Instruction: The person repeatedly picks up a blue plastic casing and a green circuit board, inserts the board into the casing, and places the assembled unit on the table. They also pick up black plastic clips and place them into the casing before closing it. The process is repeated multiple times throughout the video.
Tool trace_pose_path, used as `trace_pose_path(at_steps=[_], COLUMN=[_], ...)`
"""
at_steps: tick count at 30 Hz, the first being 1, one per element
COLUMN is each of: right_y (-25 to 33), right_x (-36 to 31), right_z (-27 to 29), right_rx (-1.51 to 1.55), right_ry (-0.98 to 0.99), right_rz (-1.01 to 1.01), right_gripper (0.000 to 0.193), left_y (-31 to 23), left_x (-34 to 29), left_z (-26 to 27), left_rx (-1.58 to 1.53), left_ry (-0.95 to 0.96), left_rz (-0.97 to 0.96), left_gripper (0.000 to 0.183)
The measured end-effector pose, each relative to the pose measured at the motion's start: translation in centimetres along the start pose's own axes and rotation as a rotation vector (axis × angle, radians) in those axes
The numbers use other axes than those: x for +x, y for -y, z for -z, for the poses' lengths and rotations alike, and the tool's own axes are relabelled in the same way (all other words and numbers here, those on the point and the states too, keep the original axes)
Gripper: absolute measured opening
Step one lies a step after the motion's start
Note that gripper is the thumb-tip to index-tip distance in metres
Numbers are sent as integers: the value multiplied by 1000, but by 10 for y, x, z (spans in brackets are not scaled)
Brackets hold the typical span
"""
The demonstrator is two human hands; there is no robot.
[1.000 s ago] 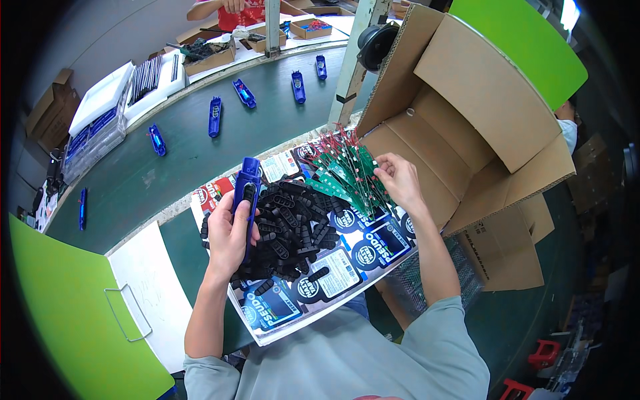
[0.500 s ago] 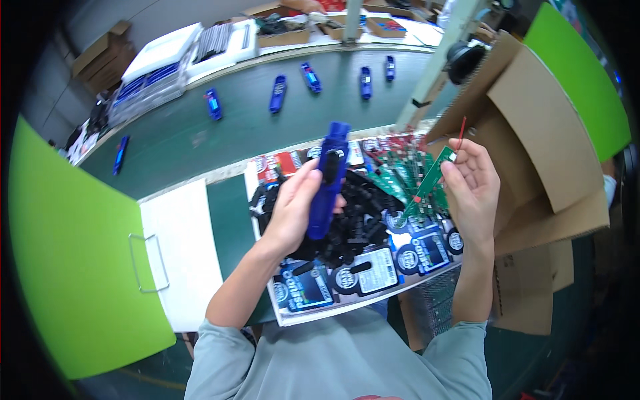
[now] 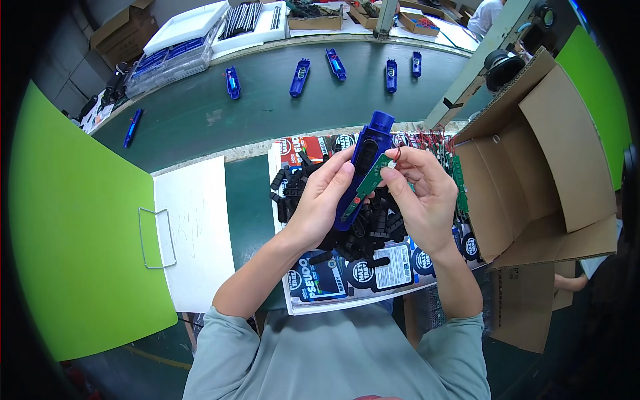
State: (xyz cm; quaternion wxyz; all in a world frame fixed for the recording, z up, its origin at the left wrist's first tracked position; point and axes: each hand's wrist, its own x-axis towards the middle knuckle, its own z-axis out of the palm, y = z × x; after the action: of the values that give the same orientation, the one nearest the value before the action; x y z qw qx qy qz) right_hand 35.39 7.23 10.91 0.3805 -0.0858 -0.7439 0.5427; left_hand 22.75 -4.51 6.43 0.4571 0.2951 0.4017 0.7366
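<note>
My left hand (image 3: 325, 200) is closed round a long blue plastic housing (image 3: 381, 125), tilted with its upper end to the right. A dark oval part sits in its hollow side. Between thumb and fingers, my right hand (image 3: 427, 203) pinches a narrow green circuit board (image 3: 368, 189) with a white connector and a red wire. The board lies slantwise over the open side of the housing; whether it touches cannot be made out. Beneath both hands is a pile of small black plastic parts (image 3: 357, 243) on a printed sheet (image 3: 393, 292).
Several blue housings (image 3: 301, 78) lie spaced along the green surface (image 3: 193, 120) beyond. More green boards with red wires (image 3: 459, 183) lie beside an open cardboard box (image 3: 533, 193) at right. A green panel (image 3: 87, 247) and white board (image 3: 197, 247) stand at left.
My right hand has brought the circuit board leftward from the board pile to the blue housing. The view has shifted, and the housing is more tilted.
</note>
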Motion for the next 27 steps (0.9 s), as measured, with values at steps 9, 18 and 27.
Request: trace_pose_path(at_steps=[9, 18, 27], right_y=[-3, -31, -35], right_x=[9, 0, -1], right_z=[6, -8, -7], right_rx=[-378, -466, -264], right_ry=[15, -242, -186], right_rz=[169, 150, -35], right_gripper=[23, 55, 56], left_y=[5, 11, 7], left_x=[3, 3, 13], left_z=[-3, -16, 5], left_rx=[-20, 145, 337], left_ry=[32, 28, -67], left_rz=[13, -44, -139], left_gripper=[44, 42, 41])
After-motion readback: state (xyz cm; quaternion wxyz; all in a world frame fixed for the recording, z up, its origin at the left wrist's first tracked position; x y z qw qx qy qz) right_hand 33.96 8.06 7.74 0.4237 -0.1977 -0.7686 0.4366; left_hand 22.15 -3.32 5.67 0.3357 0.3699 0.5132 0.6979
